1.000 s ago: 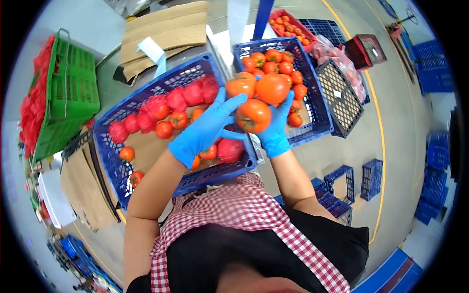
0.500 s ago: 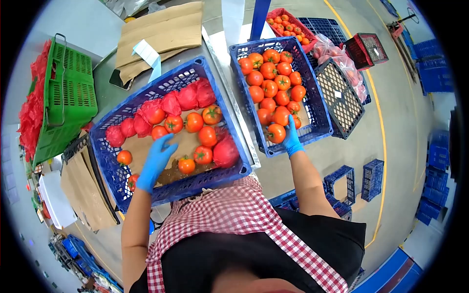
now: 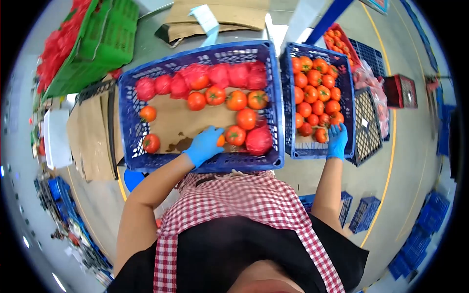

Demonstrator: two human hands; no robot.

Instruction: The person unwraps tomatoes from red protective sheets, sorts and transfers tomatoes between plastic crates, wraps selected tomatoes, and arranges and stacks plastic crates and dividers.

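My left hand (image 3: 206,146), in a blue glove, is down in the front part of the large blue crate (image 3: 201,162). Its fingers curl over a tomato (image 3: 221,140), mostly hidden by the glove. Loose tomatoes and red-wrapped ones (image 3: 219,75) line the back and right of this crate, on a cardboard sheet (image 3: 171,117). My right hand (image 3: 337,141), also gloved, reaches over the front of the smaller blue crate (image 3: 317,153). Its outstretched fingers lie close to a tomato (image 3: 337,118) at the front of the pile; contact is unclear.
A green crate (image 3: 110,39) with red netting stands at the back left. Flattened cardboard (image 3: 234,14) lies behind the large crate. On the right are a black crate (image 3: 367,124), bagged tomatoes (image 3: 373,88) and a red-lined tomato crate (image 3: 351,46).
My left hand has come down onto the tomato near the large crate's front wall. My right hand has shifted toward the smaller crate's front right. The camera view has turned.
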